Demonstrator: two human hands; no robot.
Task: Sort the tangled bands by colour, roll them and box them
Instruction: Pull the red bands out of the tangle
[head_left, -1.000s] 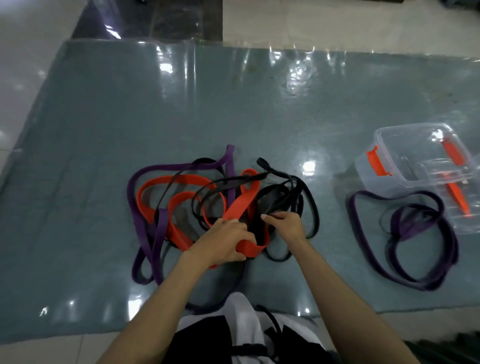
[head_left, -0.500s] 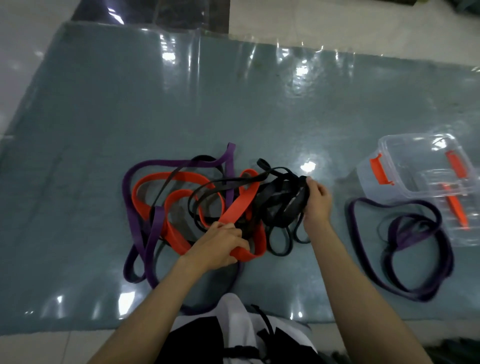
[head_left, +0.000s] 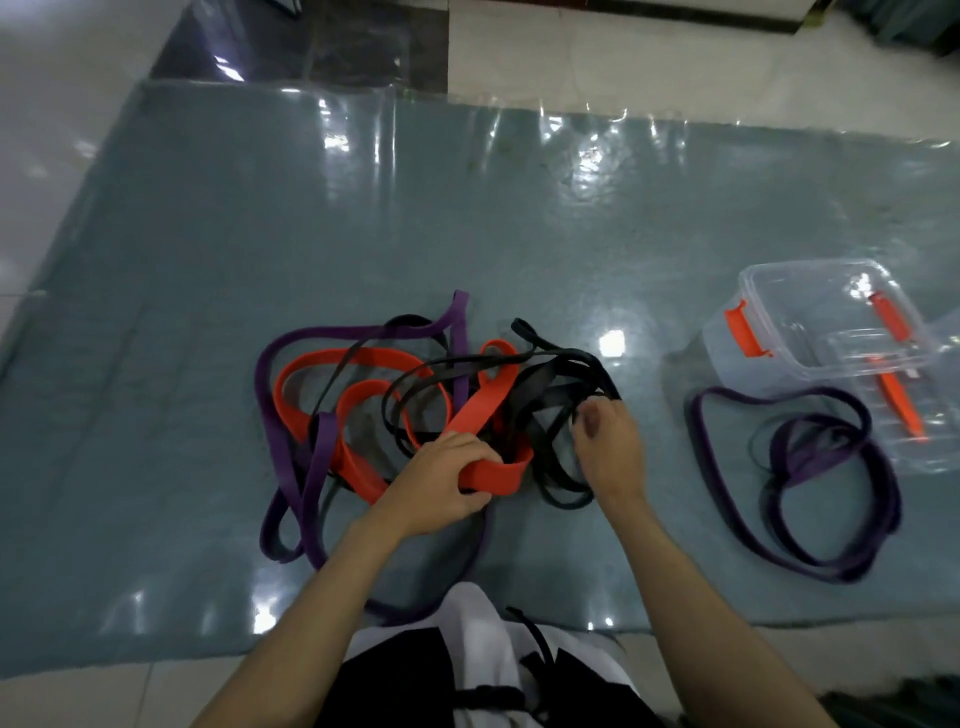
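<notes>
A tangle of bands lies in the middle of the mat: orange bands (head_left: 363, 358), black bands (head_left: 550, 374) and a purple band (head_left: 275, 431) looping round its left side. My left hand (head_left: 436, 488) grips a wide orange band at the tangle's near edge. My right hand (head_left: 608, 447) pinches black bands at the tangle's right side. Apart from the tangle, a loose pile of purple bands (head_left: 810, 467) lies to the right. Behind it stands an open clear box (head_left: 779, 364) with orange clasps.
The blue-grey mat (head_left: 467, 234) under clear plastic covers a tiled floor. The box's clear lid (head_left: 919, 415) with orange clips lies against the box at the far right. My white and black clothing shows at the bottom.
My right hand went from the tangle's near side out to its right end and then drew back a little, keeping hold of black bands. My left hand kept its grip on the orange band.
</notes>
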